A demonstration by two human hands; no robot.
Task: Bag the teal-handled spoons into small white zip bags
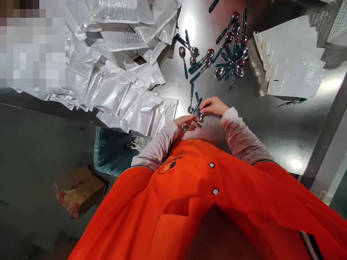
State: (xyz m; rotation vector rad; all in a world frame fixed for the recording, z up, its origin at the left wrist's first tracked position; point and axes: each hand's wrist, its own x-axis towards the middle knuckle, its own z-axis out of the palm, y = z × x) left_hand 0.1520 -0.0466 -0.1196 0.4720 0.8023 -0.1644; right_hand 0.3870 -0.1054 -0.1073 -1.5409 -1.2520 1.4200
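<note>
While the left hand (187, 121) curls around a small bunch of dark-handled spoons (201, 117), the right hand (214, 106) meets it from 2 o'clock, its fingertips bent against the handles; whether they grip one cannot be told. The bunch is at the near side of the steel table (282, 126). Just beside it, at 11 o'clock, lies a single spoon (191, 109). From the hands, a spoon pile (233, 62) spreads at 1 o'clock, padded white packets (121, 85) heap at 10, and flat white bags (295, 61) stack at 2.
</note>
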